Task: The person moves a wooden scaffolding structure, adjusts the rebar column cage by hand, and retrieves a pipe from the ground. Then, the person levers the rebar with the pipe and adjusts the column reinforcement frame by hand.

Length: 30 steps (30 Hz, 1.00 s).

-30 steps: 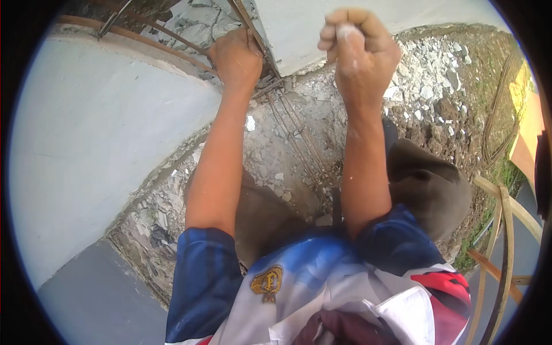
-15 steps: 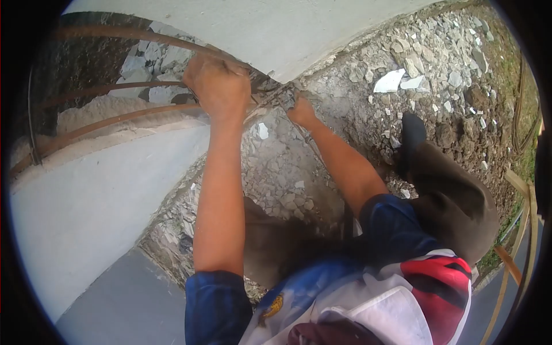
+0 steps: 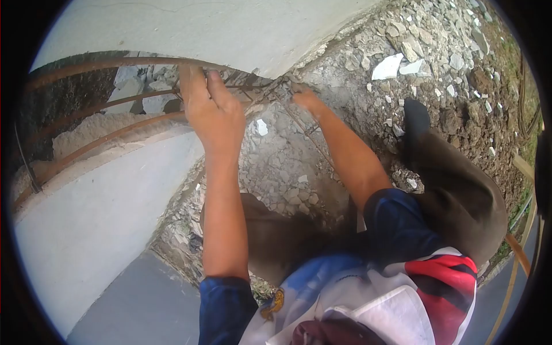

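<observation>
Several long rusty steel bars [image 3: 109,107] run through a gap between two pale wall sections. My left hand [image 3: 214,112] is at their right part, its fingers bent around the bars and its thumb raised; the fingertips are partly hidden. Beside the wall corner, my right hand [image 3: 309,102] is closed low over the rubble, and what its fingers grip is hidden. A thin rusty rod [image 3: 307,133] slants down from the bar ends, just left of my right hand. Thin wires or bar ends cross between both hands.
The upper wall [image 3: 190,29] and lower wall [image 3: 109,190] flank the bars. Broken concrete rubble [image 3: 282,167] covers the ground, with white shards [image 3: 387,67] at right. My shoe [image 3: 416,116] rests on the debris. Wooden strips [image 3: 520,250] lie far right.
My left hand has turned from a fist over the bars to a looser grip with the thumb raised. My right hand has shifted slightly. The view has tilted a little.
</observation>
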### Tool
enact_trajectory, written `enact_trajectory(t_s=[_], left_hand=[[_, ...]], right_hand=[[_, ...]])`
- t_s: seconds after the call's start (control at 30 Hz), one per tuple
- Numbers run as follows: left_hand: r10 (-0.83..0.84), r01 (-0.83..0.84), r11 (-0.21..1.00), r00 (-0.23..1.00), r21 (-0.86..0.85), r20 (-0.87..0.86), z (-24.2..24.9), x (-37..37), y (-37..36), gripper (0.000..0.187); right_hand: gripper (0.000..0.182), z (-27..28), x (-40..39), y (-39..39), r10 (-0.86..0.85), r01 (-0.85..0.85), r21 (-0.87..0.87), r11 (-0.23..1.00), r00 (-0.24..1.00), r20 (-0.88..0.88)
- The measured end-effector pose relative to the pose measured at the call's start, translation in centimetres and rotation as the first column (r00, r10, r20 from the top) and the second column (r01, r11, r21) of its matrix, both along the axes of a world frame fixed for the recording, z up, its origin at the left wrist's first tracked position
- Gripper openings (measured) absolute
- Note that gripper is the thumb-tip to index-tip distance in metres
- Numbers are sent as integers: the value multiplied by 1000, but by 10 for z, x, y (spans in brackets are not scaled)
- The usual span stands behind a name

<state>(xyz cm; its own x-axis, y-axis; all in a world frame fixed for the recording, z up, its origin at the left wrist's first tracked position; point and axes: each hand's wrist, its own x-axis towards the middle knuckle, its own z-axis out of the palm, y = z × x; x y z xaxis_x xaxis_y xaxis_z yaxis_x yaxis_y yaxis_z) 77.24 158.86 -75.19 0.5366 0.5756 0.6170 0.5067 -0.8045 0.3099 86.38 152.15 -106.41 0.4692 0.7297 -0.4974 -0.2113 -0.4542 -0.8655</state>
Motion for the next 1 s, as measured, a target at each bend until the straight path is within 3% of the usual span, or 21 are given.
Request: enact_trajectory(t_s=[0.07, 0.13, 0.2, 0.3, 0.37, 0.43, 0.5, 0.57, 0.6, 0.67, 0.7, 0.77, 0.83, 0.87, 0.97, 1.0], left_hand=[[-61, 58, 998, 995, 33, 78, 3, -19, -25, 23], [-22, 22, 967, 1000, -255, 2, -5, -58, -42, 27], [69, -18, 783, 996, -622, 58, -45, -85, -58, 26], [-109, -193, 444, 957, -875, -267, -80, -89, -64, 29], [-235, -174, 425, 926, -888, -294, -91, -73, -60, 32], [-311, -212, 415, 881, -885, -357, -93, -72, -54, 36], [-357, -276, 402, 831, -873, -427, -98, -68, -56, 40], [-439, -180, 412, 820, -893, -367, -95, -64, -68, 41], [-483, -134, 412, 807, -901, -340, -93, -64, -74, 42], [-509, -149, 217, 826, -965, -242, -83, -69, -80, 43], [-506, -136, 126, 843, -983, -181, -77, -67, -77, 43], [-482, -172, 300, 821, -938, -305, -73, -79, -71, 44], [-444, -130, 507, 808, -852, -387, -84, -95, -71, 44], [-433, -137, 522, 807, -842, -400, -78, -98, -72, 43], [-463, -145, 392, 822, -908, -331, -73, -103, -73, 45], [-441, -162, 354, 839, -921, -318, -73, -104, -75, 45]], right_hand=[[70, 8, 2, -6, 31, -30, -70, 997, 999, 8], [68, 9, 2, -5, -2, -3, -54, 999, 995, -95], [66, -2, 0, -4, -57, 49, -51, 997, 982, -180], [62, 7, -4, -5, -68, 63, -64, 996, 995, -77], [62, -11, -3, -7, -95, 95, -43, 995, 995, 15], [61, -31, -14, 2, -138, 137, 33, 990, 990, 13], [61, -15, -5, -4, -129, 130, 29, 991, 991, -32], [60, -12, -11, -5, -140, 143, 41, 989, 987, -74], [59, -10, -15, -2, -70, 73, -102, 992, 997, 38], [58, 6, -22, 3, 132, -32, -394, 918, 964, 231], [58, 13, -20, 4, 90, 3, -325, 946, 959, 270], [56, 17, -24, -2, 13, 47, -182, 982, 949, 316], [55, -18, -19, 3, -65, 98, -122, 988, 965, 256], [54, -36, -20, 4, -106, 129, -93, 987, 969, 223], [50, -37, -27, 9, 3, 80, -192, 978, 918, 396], [46, -37, -17, 20, -41, 108, -134, 985, 905, 424]])
